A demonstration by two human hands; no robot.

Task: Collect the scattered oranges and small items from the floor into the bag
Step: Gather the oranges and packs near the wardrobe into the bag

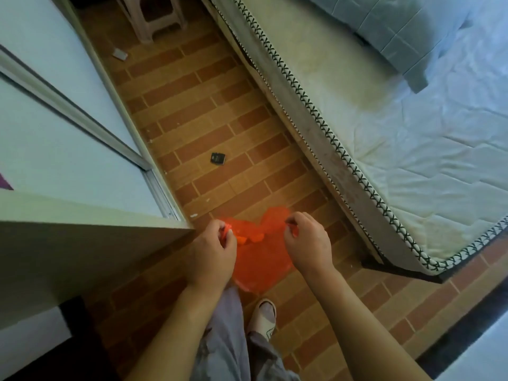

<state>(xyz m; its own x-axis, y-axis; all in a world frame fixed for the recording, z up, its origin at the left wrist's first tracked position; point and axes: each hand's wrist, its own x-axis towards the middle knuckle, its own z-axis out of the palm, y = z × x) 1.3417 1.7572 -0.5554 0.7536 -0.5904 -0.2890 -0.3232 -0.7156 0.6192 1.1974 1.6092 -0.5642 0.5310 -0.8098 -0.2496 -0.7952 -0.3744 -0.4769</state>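
Both hands, left hand and right hand, each grip pinching a handle of the orange bag, oranges apparently inside. Thin handle could slip while bending for the black item or grey item, spilling fruit back onto the floor.

Setting: a bedroom in a home. Evidence: bare quilted mattress with black-and-white stitched edging on a low bed frame, filling the right side; folded grey-blue blanket lying at its far end. Left side: pale wardrobe with sliding doors on a metal track. Narrow strip of floor between them, brick-pattern tile. Plastic stool stands at the far end of the strip.
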